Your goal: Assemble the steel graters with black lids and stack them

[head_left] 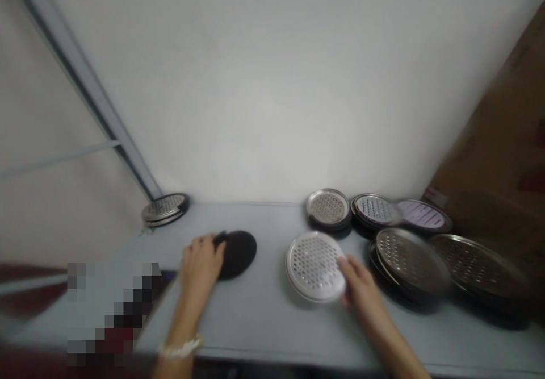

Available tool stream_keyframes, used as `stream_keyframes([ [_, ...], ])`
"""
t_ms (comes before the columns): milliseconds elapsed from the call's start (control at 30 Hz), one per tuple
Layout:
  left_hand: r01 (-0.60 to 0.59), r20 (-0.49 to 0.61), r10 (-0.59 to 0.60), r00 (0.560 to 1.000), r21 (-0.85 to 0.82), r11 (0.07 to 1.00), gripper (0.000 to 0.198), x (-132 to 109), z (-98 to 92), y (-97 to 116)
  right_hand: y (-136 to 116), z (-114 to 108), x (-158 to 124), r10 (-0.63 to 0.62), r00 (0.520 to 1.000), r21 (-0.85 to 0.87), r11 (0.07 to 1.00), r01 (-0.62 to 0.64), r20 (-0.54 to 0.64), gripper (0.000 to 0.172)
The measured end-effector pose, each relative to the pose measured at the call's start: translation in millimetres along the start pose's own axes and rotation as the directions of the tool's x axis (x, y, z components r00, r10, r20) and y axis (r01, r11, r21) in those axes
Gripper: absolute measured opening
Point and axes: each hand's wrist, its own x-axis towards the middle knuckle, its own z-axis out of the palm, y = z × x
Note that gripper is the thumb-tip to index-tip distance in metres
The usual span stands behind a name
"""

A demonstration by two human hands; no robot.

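Observation:
My left hand (201,264) rests on the near edge of a dark round disc (237,252) lying flat on the grey table (264,316); its fingers curl over the rim. My right hand (360,282) grips the right edge of a perforated round metal plate (314,265), which looks slightly tilted off the table. The picture is blurred by motion.
Several perforated metal plates lie in stacks at the right: one stack at the back (328,207), another beside it (377,209), larger ones nearer (411,257) and far right (479,262). A small stack (165,208) sits at the back left. A brown cardboard box (502,157) stands at right.

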Motion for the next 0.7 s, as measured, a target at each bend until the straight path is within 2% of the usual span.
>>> stream_keyframes([
  [67, 0.062, 0.112, -0.076, 0.991, 0.117, 0.991, 0.049, 7.6, 6.0, -24.6, 2.9, 1.6, 1.7, 0.018, 1.000, -0.009, 1.000, -0.018, 0.008, 0.066],
  [167, -0.036, 0.287, 0.020, 0.958, 0.049, 0.998, 0.037, 11.4, 12.6, -37.0, 4.8, 6.3, 1.3, 0.036, 0.998, -0.018, 0.999, -0.035, 0.053, 0.069],
  [233, -0.133, 0.352, 0.161, 0.922, -0.102, 0.986, 0.035, 10.3, 13.0, -29.9, 5.6, 11.1, -1.7, 0.041, 0.995, -0.042, 0.998, -0.037, 0.094, 0.070],
  [333, -0.227, 0.428, 0.362, 0.828, -0.335, 0.914, 0.037, 5.5, 9.6, -9.6, 10.6, 20.5, -9.2, 0.047, 0.982, -0.107, 0.994, -0.028, 0.182, 0.069],
  [400, -0.252, 0.436, 0.444, 0.783, -0.430, 0.867, 0.039, 1.3, 7.2, 1.9, 17.3, 27.3, -15.5, 0.047, 0.965, -0.138, 0.990, -0.011, 0.258, 0.067],
  [467, -0.266, 0.419, 0.493, 0.762, -0.491, 0.829, 0.039, -2.6, 5.3, 8.6, 25.5, 33.5, -22.2, 0.045, 0.952, -0.152, 0.988, 0.002, 0.302, 0.068],
  [567, -0.267, 0.406, 0.527, 0.747, -0.543, 0.796, 0.038, -7.2, 3.1, 12.3, 36.4, 39.8, -32.8, -0.060, 0.954, -0.254, 0.957, 0.139, 0.295, 0.073],
  [633, -0.257, 0.408, 0.522, 0.749, -0.548, 0.796, 0.038, -9.3, 1.9, 13.8, 41.6, 42.2, -40.0, -0.173, 0.920, -0.348, 0.888, 0.300, 0.353, 0.081],
  [700, -0.256, 0.406, 0.514, 0.756, -0.540, 0.802, 0.038, -10.7, 0.5, 16.1, 45.8, 44.1, -46.6, -0.227, 0.877, -0.413, 0.814, 0.410, 0.423, 0.091],
])
